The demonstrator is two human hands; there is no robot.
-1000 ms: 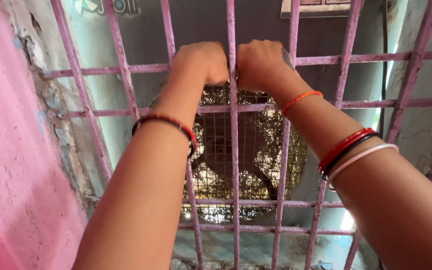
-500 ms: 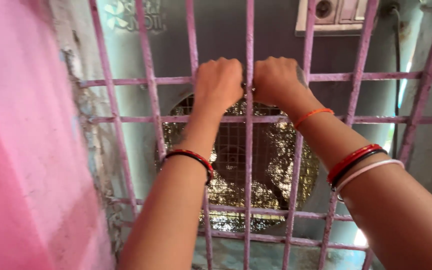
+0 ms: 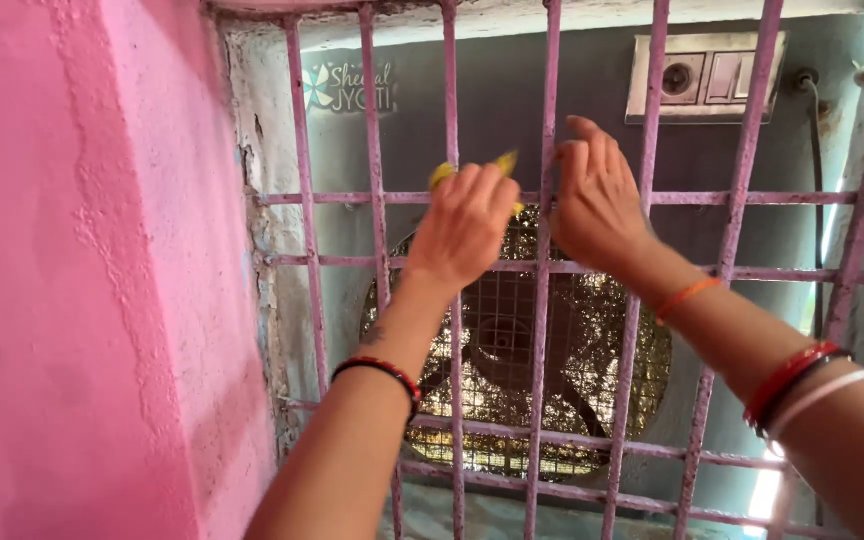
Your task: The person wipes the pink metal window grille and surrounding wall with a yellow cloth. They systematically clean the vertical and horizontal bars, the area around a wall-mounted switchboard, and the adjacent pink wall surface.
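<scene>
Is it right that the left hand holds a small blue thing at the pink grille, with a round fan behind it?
Not quite. The head view shows the thing in the left hand is yellow, not blue. The rest stands: the hand is at the pink grille, with the round fan behind it.

On my left hand (image 3: 462, 235) side I see a bare forearm with no sleeve and a red-and-black beaded band (image 3: 380, 371) at the wrist. My right hand (image 3: 597, 205) has a thin orange thread (image 3: 685, 296) at the wrist, then red, black and white bangles (image 3: 802, 385) higher up.
</scene>
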